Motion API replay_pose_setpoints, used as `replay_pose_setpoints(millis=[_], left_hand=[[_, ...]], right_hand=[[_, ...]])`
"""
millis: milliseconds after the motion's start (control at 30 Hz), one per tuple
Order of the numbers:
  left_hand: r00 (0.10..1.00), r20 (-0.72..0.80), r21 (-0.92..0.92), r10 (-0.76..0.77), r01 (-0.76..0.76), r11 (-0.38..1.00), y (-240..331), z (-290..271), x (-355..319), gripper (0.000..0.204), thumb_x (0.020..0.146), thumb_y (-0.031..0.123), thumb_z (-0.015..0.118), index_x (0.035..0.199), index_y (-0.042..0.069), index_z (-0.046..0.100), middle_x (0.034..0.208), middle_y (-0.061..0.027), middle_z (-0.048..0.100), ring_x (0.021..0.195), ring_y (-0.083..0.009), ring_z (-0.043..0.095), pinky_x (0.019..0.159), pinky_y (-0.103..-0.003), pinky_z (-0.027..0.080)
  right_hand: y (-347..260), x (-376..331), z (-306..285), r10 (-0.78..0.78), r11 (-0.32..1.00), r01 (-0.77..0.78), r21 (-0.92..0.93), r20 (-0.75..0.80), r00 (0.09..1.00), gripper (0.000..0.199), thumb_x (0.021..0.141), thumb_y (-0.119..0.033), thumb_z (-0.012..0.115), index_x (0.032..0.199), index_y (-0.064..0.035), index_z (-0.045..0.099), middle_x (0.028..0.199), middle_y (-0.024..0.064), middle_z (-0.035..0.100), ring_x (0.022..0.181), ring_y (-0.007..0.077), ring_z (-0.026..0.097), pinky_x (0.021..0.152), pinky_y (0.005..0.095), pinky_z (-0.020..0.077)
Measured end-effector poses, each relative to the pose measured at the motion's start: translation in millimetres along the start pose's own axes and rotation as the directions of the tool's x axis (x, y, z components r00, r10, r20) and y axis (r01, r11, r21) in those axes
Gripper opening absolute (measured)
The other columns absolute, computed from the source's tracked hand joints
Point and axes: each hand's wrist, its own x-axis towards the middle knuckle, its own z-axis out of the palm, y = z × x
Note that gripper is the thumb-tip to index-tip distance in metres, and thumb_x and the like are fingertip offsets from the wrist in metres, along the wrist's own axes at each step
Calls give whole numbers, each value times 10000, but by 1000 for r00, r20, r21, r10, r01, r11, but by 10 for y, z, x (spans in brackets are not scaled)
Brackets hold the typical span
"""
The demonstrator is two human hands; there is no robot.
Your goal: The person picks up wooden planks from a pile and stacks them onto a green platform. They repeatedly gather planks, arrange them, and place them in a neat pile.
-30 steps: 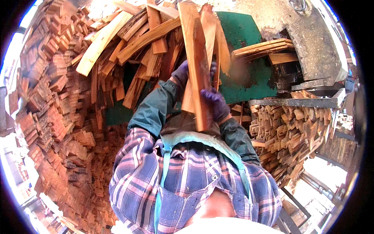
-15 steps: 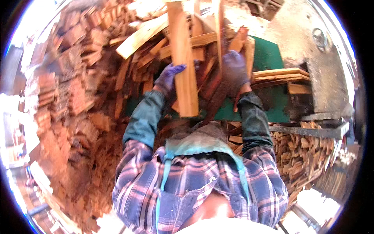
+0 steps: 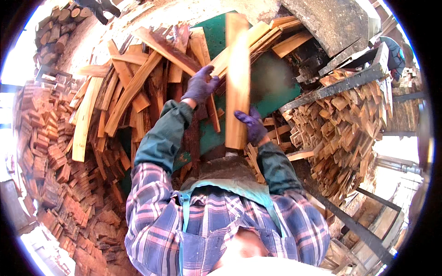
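Observation:
A pale, flat wooden plank [image 3: 237,83] stands lengthwise in front of me, its near end close to my apron. My right hand [image 3: 252,125], in a dark purple glove, grips its right edge near the lower end. Left of the plank, my left hand [image 3: 201,86], gloved the same way, has its fingers apart and holds nothing. It is close to the end of a reddish-brown board [image 3: 168,51] that slants across the pile. Beneath the plank lies a green surface [image 3: 271,78], partly hidden by wood.
Loose boards [image 3: 133,87] are heaped at the left, beside tall stacks of short wood pieces [image 3: 55,152]. More boards [image 3: 290,41] lie beyond the plank. A metal bar [image 3: 336,87] borders another wood stack [image 3: 340,124] on the right. Round logs [image 3: 60,27] are piled far left.
The view has swung to the right. My left hand has let go of the plank it held, and my right hand now grips a plank.

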Motion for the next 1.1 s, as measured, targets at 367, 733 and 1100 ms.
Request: replay_pose_setpoints(millis=[367,733,1100], left_hand=[[899,205,639,-388,177,749,-415,728,1341,1013,707,553,769,1500,149,285,1370,-230,525,1265,-407,510,1039,-458,428],[909,328,-36,-258,285,958,-824,579,-68,567,707,437,790,1042,-8,684,924,-203,716,906,-308,701,778,-406,534],[964,-197,80,-176,195,977,-76,-1274,-1368,590,699,413,838,1027,-44,663,955,-238,705,912,-330,697,782,-398,532]], right_hand=[[405,1255,-867,-102,979,131,155,-179,979,564,824,-201,729,1297,-5,493,1121,103,621,995,239,600,901,369,484],[621,912,-336,49,996,-40,79,-115,992,622,773,-265,835,1230,47,550,1157,123,659,1071,210,618,945,362,506],[361,520,1444,-303,952,301,48,261,917,803,795,-67,774,1461,-56,327,1228,124,615,1065,245,615,906,365,522]])
